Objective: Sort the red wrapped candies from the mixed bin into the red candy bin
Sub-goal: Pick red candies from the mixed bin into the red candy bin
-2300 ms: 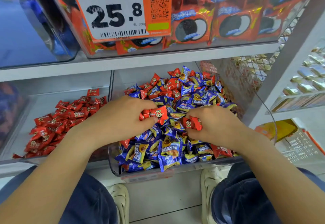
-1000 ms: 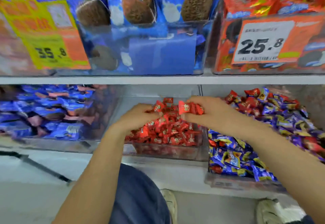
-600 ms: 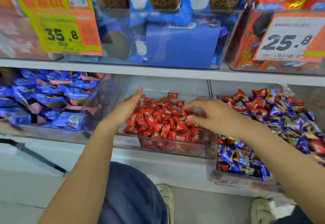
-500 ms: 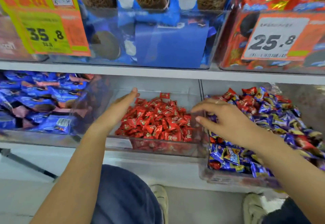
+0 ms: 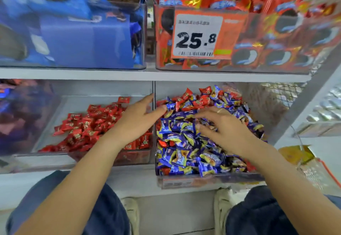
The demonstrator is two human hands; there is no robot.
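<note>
**Light, crinkly red candies: take them by the body or a twisted end**

The small red foil-wrapped candies (image 5: 200, 99) still to be sorted lie scattered in the clear plastic mixed bin (image 5: 210, 178), mostly heaped at its back among the blue-and-yellow wrapped candies (image 5: 177, 137), with a few red ones showing low at the front left. They look very light, with slick, crackly wrappers likely to slip or drag neighbours along; a fingertip pinch on the plump middle or a crimped end should serve best.

The right hand (image 5: 224, 128) hovers over the mixed pile, fingers spread and loosely bent, holding nothing. The left hand (image 5: 137, 119) reaches across the divider, fingers straight and empty, tips at the bin's left edge.

Just beside, to the left, the clear red candy bin (image 5: 46, 158) holds a pile of red candies. Above hangs an orange price tag (image 5: 198, 35).
</note>
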